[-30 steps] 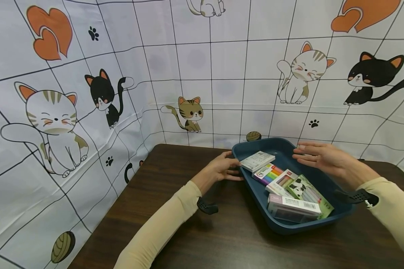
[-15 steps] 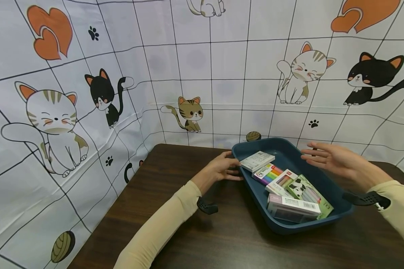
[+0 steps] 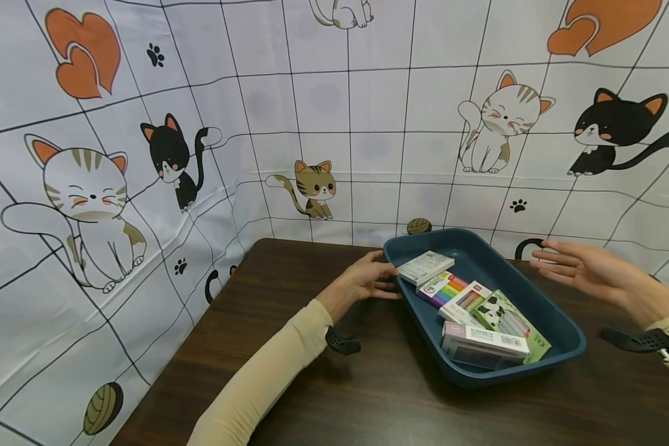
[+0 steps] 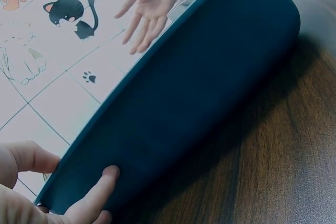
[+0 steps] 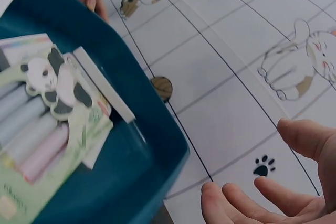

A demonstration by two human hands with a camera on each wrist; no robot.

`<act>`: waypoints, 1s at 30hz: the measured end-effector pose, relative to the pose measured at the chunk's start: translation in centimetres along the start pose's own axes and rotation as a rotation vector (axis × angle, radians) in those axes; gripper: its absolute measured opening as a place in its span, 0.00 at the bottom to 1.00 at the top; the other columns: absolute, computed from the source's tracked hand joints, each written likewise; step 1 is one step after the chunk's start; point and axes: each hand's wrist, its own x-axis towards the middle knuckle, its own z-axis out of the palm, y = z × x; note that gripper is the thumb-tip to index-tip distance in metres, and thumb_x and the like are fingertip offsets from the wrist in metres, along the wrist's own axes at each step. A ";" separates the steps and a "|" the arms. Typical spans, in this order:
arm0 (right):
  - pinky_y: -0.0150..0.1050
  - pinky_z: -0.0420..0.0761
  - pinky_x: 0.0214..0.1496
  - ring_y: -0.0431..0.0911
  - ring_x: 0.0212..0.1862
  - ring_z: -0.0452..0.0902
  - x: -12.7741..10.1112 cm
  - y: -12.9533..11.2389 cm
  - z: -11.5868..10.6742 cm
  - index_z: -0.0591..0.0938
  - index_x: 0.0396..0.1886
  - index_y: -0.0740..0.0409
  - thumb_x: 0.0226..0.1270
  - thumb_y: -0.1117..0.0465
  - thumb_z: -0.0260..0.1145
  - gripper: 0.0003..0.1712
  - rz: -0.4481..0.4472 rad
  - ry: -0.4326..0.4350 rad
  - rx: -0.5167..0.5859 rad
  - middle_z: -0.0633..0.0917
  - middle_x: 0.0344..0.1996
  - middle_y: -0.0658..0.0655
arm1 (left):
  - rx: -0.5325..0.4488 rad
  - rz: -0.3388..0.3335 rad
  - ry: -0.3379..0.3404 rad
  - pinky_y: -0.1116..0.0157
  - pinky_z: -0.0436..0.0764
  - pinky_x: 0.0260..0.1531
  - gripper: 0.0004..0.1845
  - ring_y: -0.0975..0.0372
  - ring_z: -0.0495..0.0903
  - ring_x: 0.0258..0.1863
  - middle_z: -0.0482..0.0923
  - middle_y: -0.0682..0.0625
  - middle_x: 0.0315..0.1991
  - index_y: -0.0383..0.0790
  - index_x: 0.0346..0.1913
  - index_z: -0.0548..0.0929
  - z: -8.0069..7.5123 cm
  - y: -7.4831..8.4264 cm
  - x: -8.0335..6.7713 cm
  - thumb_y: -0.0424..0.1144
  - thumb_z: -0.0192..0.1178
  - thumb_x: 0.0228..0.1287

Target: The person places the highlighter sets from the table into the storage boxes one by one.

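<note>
On the dark table (image 3: 290, 347), right of centre: blue tray (image 3: 557, 328) holding five stationery boxes (image 3: 482, 344). Left hand (image 3: 368, 282) grips its far-left corner, fingers curled round the rim. Right hand (image 3: 591, 272) hovers right of the tray, fingers released and spread.

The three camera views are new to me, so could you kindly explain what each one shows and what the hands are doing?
No machine here: a person in cream sleeves works with bare hands. The wide picture comes from a camera on the head, looking down at a dark brown wooden table with cat-print cloth hung around it. On it stands a dark blue plastic tray holding several flat boxes, among them a green panda-print pen box and a rainbow-striped marker box.

The other two pictures come from cameras on the wrists. The left wrist view shows the left hand gripping the tray's rim, thumb inside, fingers on the outer wall. The right wrist view shows the right hand with fingers spread, holding nothing, beside the tray's far end.
</note>
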 end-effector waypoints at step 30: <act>0.42 0.83 0.54 0.44 0.50 0.85 -3.9 2.5 -4.7 0.67 0.65 0.40 0.85 0.61 0.49 0.16 -0.040 0.138 -0.148 0.84 0.48 0.39 | -0.012 -0.005 0.009 0.44 0.86 0.40 0.45 0.37 0.76 0.55 0.67 0.33 0.55 0.49 0.79 0.57 -0.1 -0.4 0.2 0.23 0.63 0.63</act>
